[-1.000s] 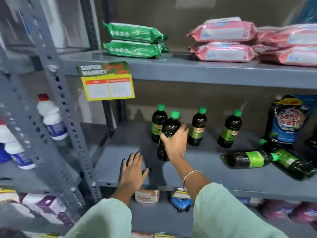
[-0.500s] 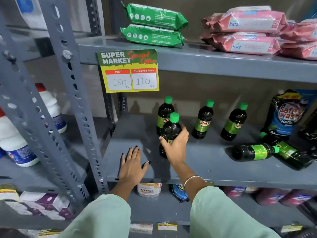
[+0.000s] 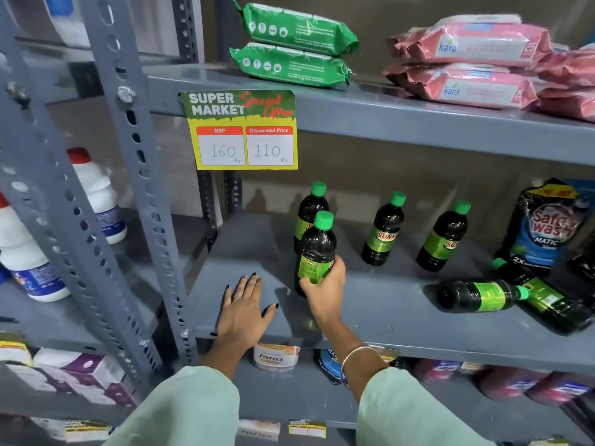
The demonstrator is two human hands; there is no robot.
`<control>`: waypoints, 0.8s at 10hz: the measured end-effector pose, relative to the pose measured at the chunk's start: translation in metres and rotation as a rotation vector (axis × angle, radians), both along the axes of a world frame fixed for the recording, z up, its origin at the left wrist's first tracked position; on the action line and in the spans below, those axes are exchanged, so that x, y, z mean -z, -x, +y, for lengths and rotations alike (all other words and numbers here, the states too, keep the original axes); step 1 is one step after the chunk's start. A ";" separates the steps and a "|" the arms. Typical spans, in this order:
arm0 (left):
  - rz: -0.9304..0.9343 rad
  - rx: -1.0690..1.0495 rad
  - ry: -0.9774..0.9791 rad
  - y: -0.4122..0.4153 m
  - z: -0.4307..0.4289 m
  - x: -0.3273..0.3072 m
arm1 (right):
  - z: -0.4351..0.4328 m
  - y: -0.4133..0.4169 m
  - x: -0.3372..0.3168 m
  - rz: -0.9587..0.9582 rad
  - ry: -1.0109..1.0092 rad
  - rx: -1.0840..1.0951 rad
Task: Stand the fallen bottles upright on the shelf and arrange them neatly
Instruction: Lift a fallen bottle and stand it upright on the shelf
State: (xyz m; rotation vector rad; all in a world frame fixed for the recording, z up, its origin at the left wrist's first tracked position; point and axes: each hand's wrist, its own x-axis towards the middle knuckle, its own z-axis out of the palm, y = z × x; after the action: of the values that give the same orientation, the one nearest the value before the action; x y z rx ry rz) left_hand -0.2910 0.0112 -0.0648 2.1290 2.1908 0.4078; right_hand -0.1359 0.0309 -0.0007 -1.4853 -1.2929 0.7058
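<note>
Four bottles upright, two fallen. Left hand flat on shelf near front edge, fingers spread, holding nothing, unmoved over the last second. Right hand wrapped around lower body of front bottle, now vertical and apparently seated on the shelf, just ahead of back-left bottle; a second ago tilted and held clear of the others. Likely meaning: one more bottle righted, release pending. Further right, middle bottle and right bottle standing, well apart. Far right, two fallen bottles: nearer one, farther one, touching, close to front edge, beside detergent pouch. Open room: bare shelf between front bottle and fallen pair.
</note>
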 end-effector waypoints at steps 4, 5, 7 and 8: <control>-0.002 -0.010 0.007 0.000 0.000 0.001 | 0.006 0.002 0.008 -0.009 0.028 -0.032; 0.000 -0.007 0.004 0.000 0.000 0.002 | 0.010 0.001 0.008 -0.078 0.017 0.007; -0.020 -0.011 -0.014 -0.002 -0.004 -0.006 | 0.003 -0.006 0.013 -0.015 0.003 -0.066; -0.024 -0.005 -0.191 -0.008 -0.018 -0.010 | -0.003 -0.017 0.013 0.037 -0.014 -0.009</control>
State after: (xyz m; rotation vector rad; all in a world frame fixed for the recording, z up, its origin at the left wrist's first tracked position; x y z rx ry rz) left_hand -0.2827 -0.0072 -0.0547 2.1966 2.2267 0.6637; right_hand -0.1187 0.0277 -0.0136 -1.4495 -1.2746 0.7261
